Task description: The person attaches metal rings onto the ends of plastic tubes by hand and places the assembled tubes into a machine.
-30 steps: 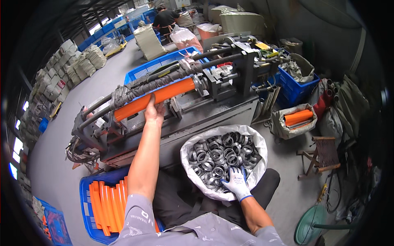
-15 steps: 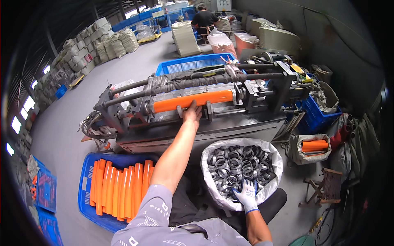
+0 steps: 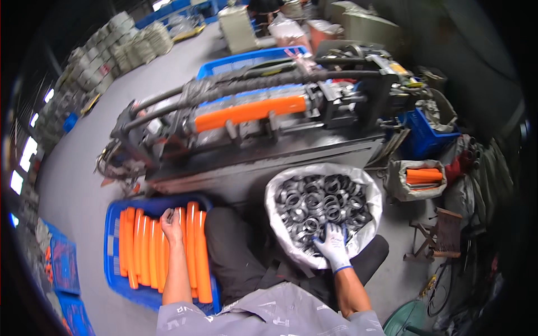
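Observation:
My bare left hand (image 3: 172, 225) is over the orange tubes (image 3: 147, 243) lying side by side in a blue crate (image 3: 116, 280). Its fingers are loosely bent and a little apart, near the tubes' far ends; I see nothing gripped in them. In a white-and-blue glove, my right hand (image 3: 334, 246) rests on grey metal rings (image 3: 314, 203) heaped in a white sack (image 3: 274, 215). Those gloved fingers are spread, with their tips partly hidden among the rings. Another orange tube (image 3: 250, 113) lies across the machine (image 3: 269, 145) ahead, untouched by either hand.
A blue basket (image 3: 204, 68) stands behind the machine. At right are a small sack (image 3: 399, 185) of orange tubes, a blue bin (image 3: 420, 134) and a wooden folding stool (image 3: 446, 232). Stacked sacks line the far left. Part of another person shows at the top.
My left hand has left the tube on the machine and come down left to the crate. My right hand stays on the rings. The view has tilted downward.

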`<state>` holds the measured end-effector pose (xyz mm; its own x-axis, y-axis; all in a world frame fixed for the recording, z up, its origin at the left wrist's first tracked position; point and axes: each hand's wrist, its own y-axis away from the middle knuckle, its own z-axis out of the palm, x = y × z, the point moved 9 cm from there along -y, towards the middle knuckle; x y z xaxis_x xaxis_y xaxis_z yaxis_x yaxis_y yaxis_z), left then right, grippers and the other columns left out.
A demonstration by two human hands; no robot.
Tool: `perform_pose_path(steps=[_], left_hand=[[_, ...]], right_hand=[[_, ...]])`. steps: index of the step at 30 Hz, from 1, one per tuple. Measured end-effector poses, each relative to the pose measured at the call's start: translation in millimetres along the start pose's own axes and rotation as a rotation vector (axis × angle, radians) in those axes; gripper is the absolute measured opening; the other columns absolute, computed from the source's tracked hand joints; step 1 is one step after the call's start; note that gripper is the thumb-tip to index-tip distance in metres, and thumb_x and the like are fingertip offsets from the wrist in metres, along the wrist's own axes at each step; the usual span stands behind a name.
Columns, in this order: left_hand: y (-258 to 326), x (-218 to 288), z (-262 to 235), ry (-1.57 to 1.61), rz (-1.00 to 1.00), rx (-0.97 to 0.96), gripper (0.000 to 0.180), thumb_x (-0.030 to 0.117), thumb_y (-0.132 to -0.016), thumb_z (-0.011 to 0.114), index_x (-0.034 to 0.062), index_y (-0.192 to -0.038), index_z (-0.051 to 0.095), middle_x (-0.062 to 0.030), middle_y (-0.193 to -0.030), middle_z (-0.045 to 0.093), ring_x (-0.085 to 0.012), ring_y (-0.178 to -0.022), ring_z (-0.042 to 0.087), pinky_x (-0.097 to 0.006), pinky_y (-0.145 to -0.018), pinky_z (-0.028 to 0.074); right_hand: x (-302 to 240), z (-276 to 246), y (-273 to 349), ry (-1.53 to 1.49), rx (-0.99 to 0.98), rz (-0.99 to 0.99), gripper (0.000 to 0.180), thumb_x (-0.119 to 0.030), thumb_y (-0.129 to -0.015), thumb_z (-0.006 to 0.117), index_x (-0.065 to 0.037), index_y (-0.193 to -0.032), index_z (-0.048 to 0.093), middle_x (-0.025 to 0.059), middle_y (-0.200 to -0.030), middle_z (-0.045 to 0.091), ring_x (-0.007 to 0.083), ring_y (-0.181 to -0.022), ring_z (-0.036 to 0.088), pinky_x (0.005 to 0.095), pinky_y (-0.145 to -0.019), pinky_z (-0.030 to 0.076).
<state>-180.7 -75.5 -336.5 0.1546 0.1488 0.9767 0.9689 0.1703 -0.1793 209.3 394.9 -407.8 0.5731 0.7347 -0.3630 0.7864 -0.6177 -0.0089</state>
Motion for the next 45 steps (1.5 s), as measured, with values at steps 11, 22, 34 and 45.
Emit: perform_pose_path(steps=[11,22,34,45], left_hand=[[115.5,-54.5,-50.7,-1.073,-0.183,-0.400,0.097,0.074,-0.083,0.058,0.0022,-0.148,0.045,-0.0280,-0.159,0.026,-0.0406,-0.149,0.023,-0.050,-0.120,0.023],[94.7,-124.5,-44.5,-0.127,-0.425,-0.332,0.058,0.002,-0.070,0.082,-0.0020,-0.119,0.050,-0.0141,-0.106,0.061,-0.0216,-0.082,0.066,-0.033,-0.067,0.059],[209.4,257.6,154.7,-0.497,0.628,-1.178,0.068,0.019,-0.071,0.074,0.0047,-0.135,0.054,-0.0183,-0.107,0.065,-0.0376,-0.098,0.065,-0.042,-0.085,0.054],[218.9,264.0,158.0,-0.596,0.647,-1.196,0.066,0.012,-0.065,0.074,0.0083,-0.129,0.060,-0.0131,-0.089,0.064,-0.0334,-0.082,0.065,-0.041,-0.074,0.053]], right_hand=[[15.4,11.4,-4.3,0.082,-0.361,0.011,0.077,-0.033,-0.078,0.070,0.002,-0.143,0.045,0.0209,-0.140,0.053,0.0350,-0.132,0.048,0.0469,-0.117,0.029],[0.7,-26.0,14.6,-1.307,0.041,0.484,0.059,-0.050,-0.097,0.057,-0.011,-0.142,0.052,0.0046,-0.102,0.068,0.0258,-0.087,0.063,0.0399,-0.087,0.054],[-114.4,-102.4,14.7,-2.066,-0.201,0.144,0.068,-0.047,-0.099,0.056,-0.009,-0.152,0.037,0.0113,-0.141,0.054,0.0252,-0.124,0.057,0.0479,-0.106,0.046],[-81.6,-96.1,26.6,-1.924,0.119,0.120,0.019,-0.025,-0.094,0.069,-0.009,-0.097,0.062,0.0176,-0.126,0.061,0.0215,-0.109,0.062,0.0358,-0.100,0.047]])
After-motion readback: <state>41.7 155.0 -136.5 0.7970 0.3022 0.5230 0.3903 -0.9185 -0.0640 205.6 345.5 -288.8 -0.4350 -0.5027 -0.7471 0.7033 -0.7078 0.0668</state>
